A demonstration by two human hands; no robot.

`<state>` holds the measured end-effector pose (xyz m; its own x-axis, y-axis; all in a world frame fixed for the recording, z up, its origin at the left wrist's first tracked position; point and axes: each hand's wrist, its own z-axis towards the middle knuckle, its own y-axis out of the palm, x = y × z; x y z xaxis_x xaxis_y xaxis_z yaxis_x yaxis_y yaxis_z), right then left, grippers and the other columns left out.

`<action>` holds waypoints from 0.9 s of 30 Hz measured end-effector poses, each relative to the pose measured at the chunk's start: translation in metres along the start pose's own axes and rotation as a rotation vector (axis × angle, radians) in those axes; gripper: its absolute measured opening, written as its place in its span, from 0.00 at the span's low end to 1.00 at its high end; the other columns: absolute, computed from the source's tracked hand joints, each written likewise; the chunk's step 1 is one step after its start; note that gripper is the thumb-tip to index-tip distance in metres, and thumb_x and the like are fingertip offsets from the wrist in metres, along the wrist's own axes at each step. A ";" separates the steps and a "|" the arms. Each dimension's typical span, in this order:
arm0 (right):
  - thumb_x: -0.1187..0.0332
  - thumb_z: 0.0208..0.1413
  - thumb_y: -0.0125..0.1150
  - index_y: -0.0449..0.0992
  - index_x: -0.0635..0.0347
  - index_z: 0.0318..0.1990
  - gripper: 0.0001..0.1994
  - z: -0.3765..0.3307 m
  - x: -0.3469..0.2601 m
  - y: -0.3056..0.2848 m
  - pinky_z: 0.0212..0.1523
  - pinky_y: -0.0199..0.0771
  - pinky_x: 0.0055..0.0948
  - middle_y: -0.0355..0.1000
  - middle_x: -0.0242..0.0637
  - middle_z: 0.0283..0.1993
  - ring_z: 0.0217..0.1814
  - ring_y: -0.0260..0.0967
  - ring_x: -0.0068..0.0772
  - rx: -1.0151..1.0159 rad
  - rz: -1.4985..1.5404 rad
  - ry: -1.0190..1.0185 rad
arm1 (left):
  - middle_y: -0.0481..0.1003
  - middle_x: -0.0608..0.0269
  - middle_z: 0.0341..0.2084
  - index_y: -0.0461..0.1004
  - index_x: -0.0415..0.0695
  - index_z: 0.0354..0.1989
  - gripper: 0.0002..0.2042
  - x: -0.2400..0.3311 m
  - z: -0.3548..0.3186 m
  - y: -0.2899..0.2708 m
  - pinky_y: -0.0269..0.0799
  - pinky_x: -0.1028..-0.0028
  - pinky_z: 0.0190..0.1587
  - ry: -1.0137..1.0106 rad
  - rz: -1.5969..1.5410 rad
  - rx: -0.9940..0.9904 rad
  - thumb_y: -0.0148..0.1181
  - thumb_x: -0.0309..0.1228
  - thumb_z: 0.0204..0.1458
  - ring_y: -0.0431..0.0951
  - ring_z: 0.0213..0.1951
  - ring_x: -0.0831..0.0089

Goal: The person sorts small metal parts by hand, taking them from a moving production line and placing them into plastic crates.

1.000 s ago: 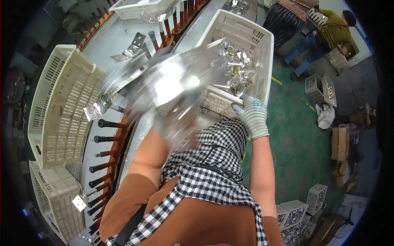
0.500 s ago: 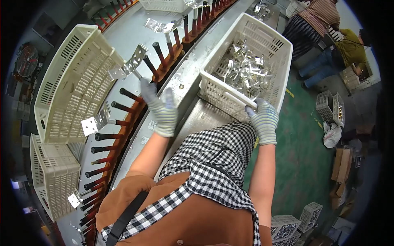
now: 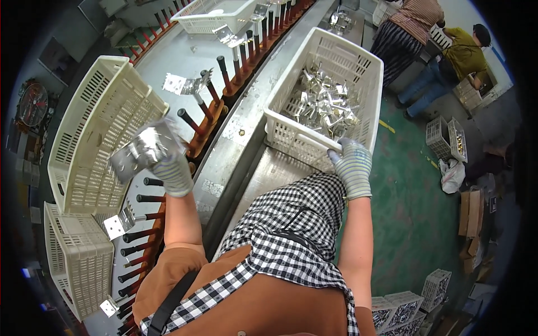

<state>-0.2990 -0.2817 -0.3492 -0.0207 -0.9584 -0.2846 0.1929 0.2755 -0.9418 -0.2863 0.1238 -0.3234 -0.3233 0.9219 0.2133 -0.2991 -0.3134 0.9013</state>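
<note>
My left hand (image 3: 175, 175), in a striped knit glove, is closed on a shiny bent metal bracket (image 3: 147, 150). Motion blurs the bracket, and I cannot tell whether it still touches a rod. My gloved right hand (image 3: 353, 171) grips the near rim of a white plastic crate (image 3: 300, 134). Inside the crate lies a heap of small shiny metal parts (image 3: 328, 101). Beside my left hand runs a curved row of upright red rods with black tips (image 3: 190, 120). Similar brackets sit on some rods: one bracket (image 3: 185, 84) beyond my hand, another bracket (image 3: 117, 225) nearer.
White crates (image 3: 95, 140) stand tilted on the left inside the rod line, with another white crate (image 3: 210, 22) at the far end. A metal ledge (image 3: 224, 162) runs along the rods. Two people (image 3: 412, 28) work at the far right. Filled crates (image 3: 403, 305) stand on the green floor.
My left hand has moved left and nearer, from open beside the rods to closed on a bracket. The brackets on the rods have shifted nearer in the view. My right hand stays on the crate rim.
</note>
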 end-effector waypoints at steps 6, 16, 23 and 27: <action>0.58 0.42 0.64 0.77 0.58 0.38 0.17 0.002 -0.001 0.003 0.43 0.70 0.41 0.75 0.45 0.35 0.40 0.72 0.45 0.041 0.003 -0.026 | 0.75 0.59 0.35 0.71 0.36 0.44 0.11 -0.099 -0.004 0.038 0.72 0.69 0.43 0.049 1.188 -0.017 0.54 0.30 0.57 0.76 0.36 0.71; 0.61 0.43 0.63 0.76 0.58 0.37 0.14 -0.001 0.001 0.006 0.43 0.68 0.43 0.74 0.44 0.34 0.40 0.71 0.46 0.110 0.007 -0.064 | 0.76 0.51 0.33 0.75 0.39 0.34 0.10 -0.138 0.088 -0.029 0.69 0.62 0.46 0.605 2.104 -0.188 0.56 0.34 0.49 0.75 0.38 0.56; 0.58 0.43 0.62 0.74 0.55 0.38 0.16 -0.001 0.001 0.006 0.42 0.67 0.41 0.72 0.40 0.34 0.39 0.70 0.42 0.049 -0.021 -0.053 | 0.74 0.58 0.41 0.73 0.42 0.44 0.12 -0.103 0.090 -0.047 0.63 0.61 0.52 1.094 2.472 -0.271 0.53 0.29 0.52 0.70 0.47 0.60; 0.58 0.43 0.62 0.74 0.55 0.38 0.16 -0.002 0.001 0.004 0.43 0.67 0.41 0.72 0.40 0.35 0.40 0.70 0.41 0.044 -0.014 -0.036 | 0.73 0.59 0.34 0.73 0.43 0.37 0.08 -0.097 0.074 -0.016 0.66 0.59 0.48 1.500 2.504 -0.190 0.55 0.32 0.52 0.70 0.44 0.61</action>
<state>-0.3003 -0.2809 -0.3537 0.0117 -0.9643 -0.2645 0.2362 0.2597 -0.9364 -0.1838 0.0563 -0.3303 0.0801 -0.9798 -0.1831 0.9838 0.1072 -0.1434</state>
